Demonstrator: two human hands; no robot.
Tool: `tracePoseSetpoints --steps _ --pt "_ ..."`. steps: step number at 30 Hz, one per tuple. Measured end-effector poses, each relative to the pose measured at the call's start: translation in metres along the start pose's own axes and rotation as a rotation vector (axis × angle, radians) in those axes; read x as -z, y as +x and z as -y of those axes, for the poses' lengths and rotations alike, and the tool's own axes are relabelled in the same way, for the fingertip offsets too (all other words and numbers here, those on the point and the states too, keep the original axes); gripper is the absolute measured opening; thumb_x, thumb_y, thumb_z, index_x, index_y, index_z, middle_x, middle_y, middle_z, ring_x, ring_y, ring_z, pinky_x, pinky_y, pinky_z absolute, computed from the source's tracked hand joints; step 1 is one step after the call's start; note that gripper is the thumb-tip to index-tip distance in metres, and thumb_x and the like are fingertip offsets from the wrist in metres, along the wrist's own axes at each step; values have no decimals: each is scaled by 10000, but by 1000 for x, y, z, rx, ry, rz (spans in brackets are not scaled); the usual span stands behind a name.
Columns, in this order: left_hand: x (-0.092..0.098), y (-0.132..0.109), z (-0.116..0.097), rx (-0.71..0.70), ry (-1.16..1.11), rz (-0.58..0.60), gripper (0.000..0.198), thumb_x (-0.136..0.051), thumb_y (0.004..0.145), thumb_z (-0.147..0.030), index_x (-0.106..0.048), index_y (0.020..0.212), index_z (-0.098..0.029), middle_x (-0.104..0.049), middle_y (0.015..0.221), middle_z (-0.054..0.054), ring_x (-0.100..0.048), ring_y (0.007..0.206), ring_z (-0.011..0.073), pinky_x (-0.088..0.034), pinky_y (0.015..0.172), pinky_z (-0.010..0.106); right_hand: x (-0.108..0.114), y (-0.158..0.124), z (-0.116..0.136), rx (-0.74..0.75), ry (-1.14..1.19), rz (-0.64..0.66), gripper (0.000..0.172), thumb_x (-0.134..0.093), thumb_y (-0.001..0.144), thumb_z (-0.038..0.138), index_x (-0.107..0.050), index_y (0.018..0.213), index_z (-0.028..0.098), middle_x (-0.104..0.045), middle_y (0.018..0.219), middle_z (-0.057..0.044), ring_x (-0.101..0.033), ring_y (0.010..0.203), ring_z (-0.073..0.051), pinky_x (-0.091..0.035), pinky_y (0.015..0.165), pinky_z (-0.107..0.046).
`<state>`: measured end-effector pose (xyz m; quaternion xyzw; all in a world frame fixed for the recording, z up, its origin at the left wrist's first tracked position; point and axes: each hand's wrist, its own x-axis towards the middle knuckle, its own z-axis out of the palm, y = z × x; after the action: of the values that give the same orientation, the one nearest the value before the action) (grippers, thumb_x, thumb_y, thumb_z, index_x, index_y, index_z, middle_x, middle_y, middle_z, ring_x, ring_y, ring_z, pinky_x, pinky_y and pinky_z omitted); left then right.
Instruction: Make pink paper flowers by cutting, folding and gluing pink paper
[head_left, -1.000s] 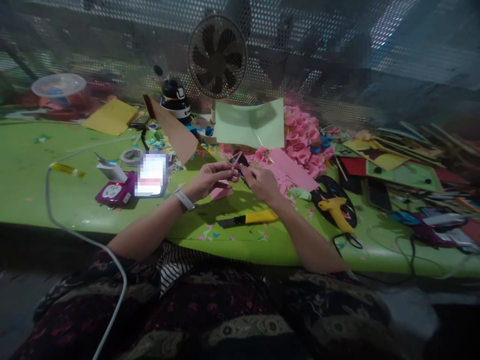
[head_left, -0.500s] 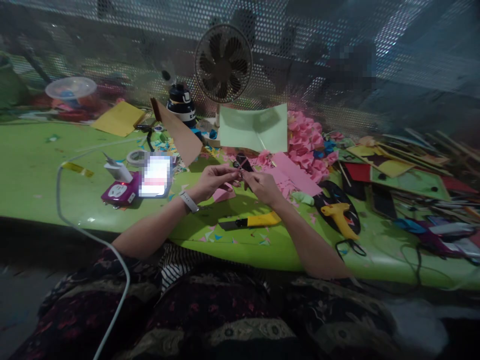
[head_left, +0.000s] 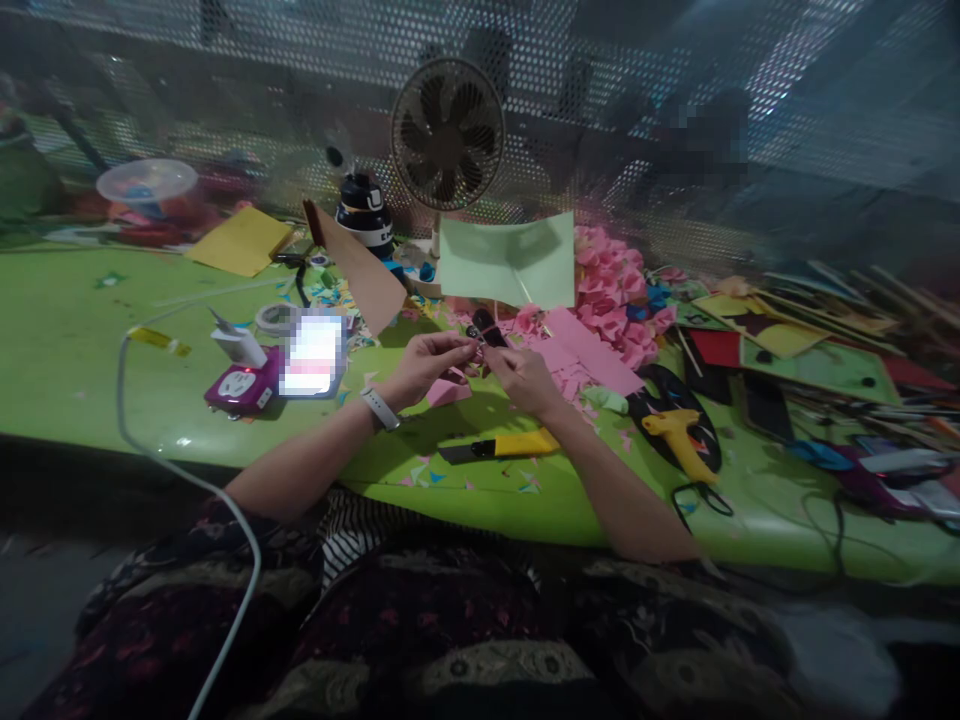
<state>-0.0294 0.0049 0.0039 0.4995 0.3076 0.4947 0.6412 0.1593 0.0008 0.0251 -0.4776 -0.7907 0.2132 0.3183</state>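
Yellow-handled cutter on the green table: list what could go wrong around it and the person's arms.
The yellow-handled cutter lies with its dark blade exposed nearer the body than the left hand and right hand; lowering either carelessly might mean a cut.

The white cable hangs over the table edge close to the left forearm, so it could snag.

The yellow glue gun may be hot; I can't tell.

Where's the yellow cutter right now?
In the head view, the cutter lies on the green table near its front edge, nearer the person than the right hand and just left of the right forearm.
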Motion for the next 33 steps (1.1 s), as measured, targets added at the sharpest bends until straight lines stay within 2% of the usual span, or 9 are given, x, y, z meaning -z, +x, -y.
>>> tracePoseSetpoints --steps 5,8,11,18,26,33 --pt "3 2 1 -5 63 -6 432 -838 696 -456 -755 983 -144 -757 865 70 -689 647 115 -591 635 262 1 -2 3 -1 -5 -4 582 -380 940 602 -628 639 171 -616 620 -50 -522 559 -149 -328 553 -286" --pt "2 1 -1 -18 99 -48 420 -847 676 -476 -747 900 -135 -748 811 70 -688 633 125 -583 615 267 2 -3 4 -7 -19 -22 569 -371 949 590 -619 645 179 -618 641 -48 -528 582 -153 -336 568 -284" --pt "-1 0 -2 -71 146 -92 413 -834 674 -515 -731 782 -130 -733 735 66 -677 605 126 -568 584 252 0 -3 6 7 -51 -37 517 -360 960 530 -624 678 186 -630 670 -51 -538 615 -161 -344 588 -286" --pt "-9 -2 -1 -213 211 -129 398 -794 725 -529 -714 739 -139 -690 654 36 -613 516 89 -480 475 194 -9 -5 3 54 -108 -95 457 -331 968 449 -616 720 192 -646 726 -65 -554 674 -176 -357 636 -294" --pt "-10 -4 0 -232 220 -124 376 -779 756 -500 -722 781 -128 -718 708 56 -637 554 97 -474 479 190 -10 -3 -2 58 -85 -76 459 -308 964 453 -598 723 192 -655 765 -76 -563 704 -187 -354 639 -301" --pt "-11 -6 -2 -226 208 -131 362 -779 758 -482 -728 833 -132 -736 732 62 -659 575 108 -481 479 193 -11 -2 -4 91 -48 -62 459 -285 973 413 -658 826 189 -690 867 -109 -603 796 -220 -422 714 -323"
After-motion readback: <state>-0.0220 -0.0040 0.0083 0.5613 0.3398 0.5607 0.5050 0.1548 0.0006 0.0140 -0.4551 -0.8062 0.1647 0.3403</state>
